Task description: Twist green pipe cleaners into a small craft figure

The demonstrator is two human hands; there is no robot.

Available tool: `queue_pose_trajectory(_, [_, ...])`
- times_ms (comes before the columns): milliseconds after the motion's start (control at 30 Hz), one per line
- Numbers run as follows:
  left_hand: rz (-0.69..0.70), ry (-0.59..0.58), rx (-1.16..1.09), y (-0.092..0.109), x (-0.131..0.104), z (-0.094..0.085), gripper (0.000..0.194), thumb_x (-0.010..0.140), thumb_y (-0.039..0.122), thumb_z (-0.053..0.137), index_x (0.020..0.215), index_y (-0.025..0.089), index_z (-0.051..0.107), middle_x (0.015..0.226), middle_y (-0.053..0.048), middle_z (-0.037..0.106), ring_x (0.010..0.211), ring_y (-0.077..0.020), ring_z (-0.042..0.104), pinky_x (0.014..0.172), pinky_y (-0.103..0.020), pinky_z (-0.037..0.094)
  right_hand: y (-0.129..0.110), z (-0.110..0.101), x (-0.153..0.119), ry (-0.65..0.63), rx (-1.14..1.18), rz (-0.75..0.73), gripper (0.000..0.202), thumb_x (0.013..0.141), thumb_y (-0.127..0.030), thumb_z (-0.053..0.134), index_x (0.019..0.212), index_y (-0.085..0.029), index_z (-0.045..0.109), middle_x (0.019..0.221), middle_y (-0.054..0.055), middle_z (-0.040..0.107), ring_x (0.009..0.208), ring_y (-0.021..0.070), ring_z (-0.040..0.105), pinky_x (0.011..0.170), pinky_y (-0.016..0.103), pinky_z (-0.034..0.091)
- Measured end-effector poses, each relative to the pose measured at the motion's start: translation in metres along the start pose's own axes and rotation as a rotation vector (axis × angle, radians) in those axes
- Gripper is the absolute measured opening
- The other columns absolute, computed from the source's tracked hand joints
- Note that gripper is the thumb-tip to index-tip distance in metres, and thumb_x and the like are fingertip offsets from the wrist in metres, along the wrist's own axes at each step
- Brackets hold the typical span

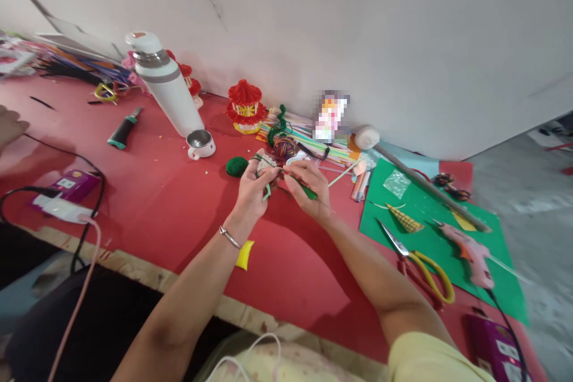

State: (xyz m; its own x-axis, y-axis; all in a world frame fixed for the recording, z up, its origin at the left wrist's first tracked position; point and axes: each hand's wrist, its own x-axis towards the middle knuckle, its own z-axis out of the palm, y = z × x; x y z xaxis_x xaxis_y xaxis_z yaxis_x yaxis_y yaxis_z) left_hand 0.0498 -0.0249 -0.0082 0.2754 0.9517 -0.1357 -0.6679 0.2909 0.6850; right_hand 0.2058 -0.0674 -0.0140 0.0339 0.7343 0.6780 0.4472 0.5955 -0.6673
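My left hand [254, 190] is closed in a pinch, with dark green yarn [258, 157] looped over its fingers. A small pale green piece [267, 192] shows at its palm. My right hand [310, 186] is closed around a slim crochet hook with a green handle [308, 192], its tip pointing toward the left fingertips. Both hands meet just above the red tabletop, and what lies between the fingertips is too small to make out. Beside the left hand sits a green yarn ball [236, 166]. Behind the hands lies a multicoloured yarn ball [285, 147].
A white thermos [168, 92] and its cup [200, 144] stand left, near a red paper lantern [246, 106]. On green card [505, 262] at right lie scissors [416, 262] and a pink glue gun [468, 253]. Another person's hand [11, 125] shows far left.
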Motion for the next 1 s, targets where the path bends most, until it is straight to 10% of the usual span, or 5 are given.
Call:
queue_pose_trajectory(333, [0.057, 0.008, 0.048, 0.0, 0.004, -0.002, 0.104, 0.06, 0.025, 0.101, 0.152, 0.026, 0.053, 0.075, 0.006, 0.076, 0.06, -0.0097, 0.068, 0.055, -0.018, 0.05, 0.011, 0.002, -0.004, -0.06, -0.091, -0.117, 0.03, 0.104, -0.025, 0.066, 0.132, -0.032, 0.076, 0.136, 0.008, 0.079, 0.124, 0.0204, 0.076, 0.11, 0.039, 0.062])
queue_pose_trajectory(633, [0.092, -0.007, 0.096, -0.003, 0.005, -0.005, 0.117, 0.063, 0.023, 0.1, 0.163, 0.028, 0.041, 0.084, 0.004, 0.08, 0.065, -0.0145, 0.075, 0.055, -0.022, 0.054, 0.001, 0.006, 0.002, 0.092, 0.283, 0.374, 0.028, 0.095, -0.048, 0.077, 0.113, -0.028, 0.085, 0.117, 0.006, 0.084, 0.101, 0.0217, 0.08, 0.089, 0.037, 0.07])
queue_pose_trajectory(1000, [0.074, -0.016, 0.104, 0.0, 0.003, -0.005, 0.106, 0.064, 0.022, 0.098, 0.158, 0.025, 0.049, 0.08, 0.004, 0.078, 0.066, -0.0133, 0.074, 0.053, -0.02, 0.051, 0.029, -0.005, 0.004, 0.015, 0.702, 0.58, 0.032, 0.079, -0.051, 0.092, 0.102, -0.03, 0.086, 0.106, 0.003, 0.087, 0.085, 0.0158, 0.08, 0.079, 0.031, 0.067])
